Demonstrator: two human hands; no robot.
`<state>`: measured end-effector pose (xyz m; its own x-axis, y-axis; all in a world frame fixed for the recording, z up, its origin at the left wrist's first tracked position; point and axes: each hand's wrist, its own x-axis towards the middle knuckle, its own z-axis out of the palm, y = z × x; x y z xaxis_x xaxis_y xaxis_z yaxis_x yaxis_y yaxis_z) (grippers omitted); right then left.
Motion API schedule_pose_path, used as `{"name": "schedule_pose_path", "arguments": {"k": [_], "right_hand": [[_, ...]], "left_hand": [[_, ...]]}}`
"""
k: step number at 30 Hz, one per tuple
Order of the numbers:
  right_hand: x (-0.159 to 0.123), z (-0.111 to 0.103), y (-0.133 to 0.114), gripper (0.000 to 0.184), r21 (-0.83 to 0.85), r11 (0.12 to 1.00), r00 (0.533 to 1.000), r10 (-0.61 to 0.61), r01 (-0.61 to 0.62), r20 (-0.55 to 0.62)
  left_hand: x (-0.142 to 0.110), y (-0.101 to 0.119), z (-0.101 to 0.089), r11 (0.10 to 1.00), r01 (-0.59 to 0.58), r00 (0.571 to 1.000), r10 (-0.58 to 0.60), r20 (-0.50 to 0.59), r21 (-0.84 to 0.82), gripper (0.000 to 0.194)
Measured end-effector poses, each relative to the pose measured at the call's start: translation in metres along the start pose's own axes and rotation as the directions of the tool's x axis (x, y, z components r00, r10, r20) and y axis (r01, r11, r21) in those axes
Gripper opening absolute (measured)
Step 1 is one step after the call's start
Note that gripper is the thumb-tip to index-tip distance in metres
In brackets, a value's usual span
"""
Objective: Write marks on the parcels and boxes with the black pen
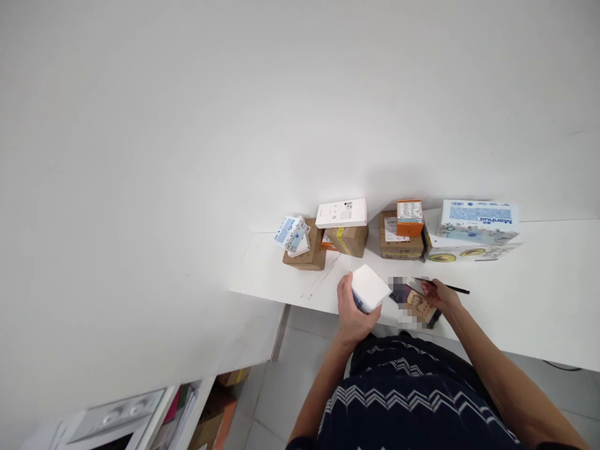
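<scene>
My left hand (351,310) is closed around a small white box (369,284) with blue on its lower side. It holds the box up near the table's front edge. In my right hand (442,295) is a slim black pen (459,290), its barrel sticking out to the right past the fingers. Below that hand, at the table edge, lies a flat brown and purple item with a printed portrait (419,303). Blocky pixels hide part of it, so I cannot tell its exact kind. Whether the pen touches it is unclear.
Along the wall on the white table (548,300) stand a cardboard box (304,259) under small cartons, another cardboard box (354,240) under a flat white box (341,214), an orange box (409,220) on cardboard, and a Manhua carton (480,222). A shelf (187,415) is lower left.
</scene>
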<state>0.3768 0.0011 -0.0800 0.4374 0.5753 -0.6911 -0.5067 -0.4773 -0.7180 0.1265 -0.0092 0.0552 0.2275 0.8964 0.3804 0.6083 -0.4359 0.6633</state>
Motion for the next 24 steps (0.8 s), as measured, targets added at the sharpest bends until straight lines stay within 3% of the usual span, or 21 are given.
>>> {"name": "schedule_pose_path", "arguments": {"k": [5, 8, 11, 14, 19, 22, 24], "right_hand": [[0.012, -0.007, 0.008, 0.020, -0.263, 0.964, 0.999, -0.033, 0.041, 0.036], [0.007, -0.003, 0.015, 0.027, -0.468, 0.873, 0.991, -0.105, 0.134, 0.088], [-0.006, 0.003, 0.028, 0.025, -0.663, 0.696, 0.961, -0.217, 0.275, 0.171], [-0.021, 0.006, 0.041, 0.046, -0.776, 0.471, 0.904, -0.294, 0.419, 0.310], [-0.032, 0.005, 0.050, 0.054, -0.832, 0.205, 0.844, -0.293, 0.515, 0.450], [-0.031, 0.008, 0.048, 0.057, -0.852, 0.137, 0.843, -0.288, 0.506, 0.455], [-0.031, 0.011, 0.043, 0.063, -0.851, 0.208, 0.866, -0.256, 0.482, 0.428]], "left_hand": [[0.003, 0.001, 0.000, 1.000, -0.002, 1.000, 0.002, 0.003, 0.008, 0.100], [0.004, 0.000, 0.000, 1.000, 0.013, 1.000, -0.012, 0.015, -0.008, 0.100], [0.006, -0.003, -0.001, 0.999, 0.032, 0.999, -0.032, 0.004, -0.018, 0.099], [0.007, -0.007, -0.001, 0.999, 0.047, 0.999, -0.047, -0.021, -0.017, 0.097], [0.006, -0.014, -0.005, 0.996, 0.090, 0.993, -0.091, -0.069, -0.016, 0.097], [0.005, -0.017, -0.008, 0.992, 0.123, 0.988, -0.124, -0.093, -0.027, 0.096], [0.005, -0.019, -0.011, 0.990, 0.137, 0.984, -0.140, -0.112, -0.035, 0.095]]}}
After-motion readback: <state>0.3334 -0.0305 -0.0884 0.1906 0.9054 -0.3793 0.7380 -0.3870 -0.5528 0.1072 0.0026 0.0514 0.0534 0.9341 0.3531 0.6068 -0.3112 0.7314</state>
